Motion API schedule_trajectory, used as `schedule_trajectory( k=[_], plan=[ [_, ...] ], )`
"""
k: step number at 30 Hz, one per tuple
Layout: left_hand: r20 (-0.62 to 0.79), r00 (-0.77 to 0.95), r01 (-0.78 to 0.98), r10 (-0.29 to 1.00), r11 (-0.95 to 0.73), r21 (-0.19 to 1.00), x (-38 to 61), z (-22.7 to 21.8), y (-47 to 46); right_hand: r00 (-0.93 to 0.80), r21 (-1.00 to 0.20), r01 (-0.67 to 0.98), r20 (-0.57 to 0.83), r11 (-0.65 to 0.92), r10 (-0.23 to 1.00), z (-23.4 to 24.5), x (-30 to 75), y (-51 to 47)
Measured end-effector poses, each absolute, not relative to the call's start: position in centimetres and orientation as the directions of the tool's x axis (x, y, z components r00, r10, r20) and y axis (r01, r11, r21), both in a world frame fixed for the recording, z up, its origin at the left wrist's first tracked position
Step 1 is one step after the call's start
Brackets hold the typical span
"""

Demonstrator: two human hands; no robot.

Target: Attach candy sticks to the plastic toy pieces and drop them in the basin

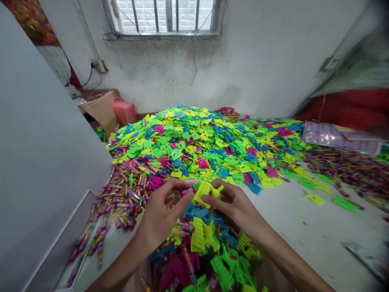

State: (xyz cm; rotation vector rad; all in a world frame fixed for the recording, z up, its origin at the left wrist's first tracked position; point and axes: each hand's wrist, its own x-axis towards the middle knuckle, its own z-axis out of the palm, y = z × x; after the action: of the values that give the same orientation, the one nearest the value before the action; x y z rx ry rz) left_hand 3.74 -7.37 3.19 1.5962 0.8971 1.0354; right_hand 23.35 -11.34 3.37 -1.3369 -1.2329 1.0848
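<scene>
My right hand [231, 200] pinches a yellow plastic piece [203, 194] with a ridged block and a knobbly, figure-like end. Close beside it, my left hand [168, 205] has thumb and fingers closed on a slim wrapped tube, mostly hidden, at the yellow piece's left edge. Below both hands lies a heap of mixed plastic pieces and tubes. In it I see another yellow piece [205, 235], a green piece [223, 271], a magenta piece [179, 269] and a colourful wrapped tube [190, 265].
A large pile of bright plastic pieces [194, 138] rises against the wall. Wrapped tubes [127, 198] lie heaped at the left, and more tubes [349, 168] at the right. A white panel [45, 142] borders the left side. A red plastic container [124, 111] stands behind.
</scene>
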Motion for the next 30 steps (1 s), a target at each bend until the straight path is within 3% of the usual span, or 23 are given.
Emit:
schedule_trajectory(
  k=[6,11,14,18,22,26,30],
  plan=[
    [0.359,0.344,0.185,0.868,-0.438,0.880,4.0,2.8,-8.1,0.062,-0.933,0.320,0.196,0.167,0.979,3.3,22.7,-12.2],
    [0.599,0.347,0.349,0.722,-0.692,0.632,3.9,2.6,-8.7,0.052,-0.876,0.433,0.258,0.211,0.965,2.7,22.2,-13.5],
    [0.512,0.394,0.332,0.763,-0.638,0.695,3.5,2.8,-8.5,0.045,-0.890,0.415,0.225,0.186,0.973,2.5,22.7,-13.8],
    [0.257,0.529,0.246,0.809,-0.436,0.866,2.9,3.4,-7.5,-0.099,-0.972,0.213,0.077,0.096,0.992,2.6,23.3,-13.3],
    [0.232,0.571,0.236,0.788,-0.428,0.873,2.7,3.6,-7.1,-0.149,-0.999,0.024,-0.026,-0.022,0.988,2.8,23.1,-12.8],
    [0.254,0.636,0.194,0.729,-0.469,0.861,1.4,4.0,-7.0,-0.163,-0.987,0.159,-0.006,0.020,0.987,3.3,24.2,-12.3],
    [0.270,0.347,0.447,0.898,-0.411,0.794,-3.4,3.0,-5.1,-0.025,-0.937,0.318,0.145,0.145,0.989,2.8,29.0,-10.1]
  ],
)
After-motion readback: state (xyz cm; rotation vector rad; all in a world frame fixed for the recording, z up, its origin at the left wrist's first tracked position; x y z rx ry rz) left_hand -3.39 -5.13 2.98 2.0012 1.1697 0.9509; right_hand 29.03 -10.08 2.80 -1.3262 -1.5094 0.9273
